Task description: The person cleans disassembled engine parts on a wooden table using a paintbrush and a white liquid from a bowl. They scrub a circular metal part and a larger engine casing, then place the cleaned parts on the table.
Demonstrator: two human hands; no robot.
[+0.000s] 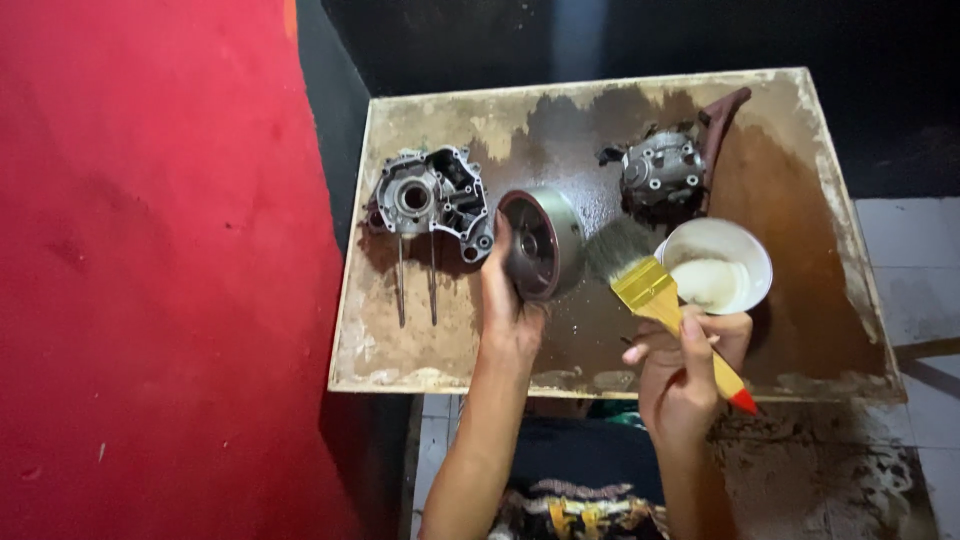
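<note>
Gripping a round grey metal drum (541, 243) at frame centre, the left hand (508, 318) steadies it; the right hand (683, 372) clasps a yellow-handled flat brush (655, 290) beside it. Cleaning appears midway, the wet stained surface (800, 300) notwithstanding.

Grey engine casing (432, 197) with round bore near the board's (800, 230) left edge, two thin rods (416, 280) hanging from it toward the near edge. Second grey engine part (660, 172) toward the far edge, right of centre, with a dark reddish curved piece (722, 125) just beside it, reaching for the far right corner. Stained, wet-looking board surface. Red wall (150, 270) beyond the left edge; pale tiled floor (920, 260) past the right edge.
</note>
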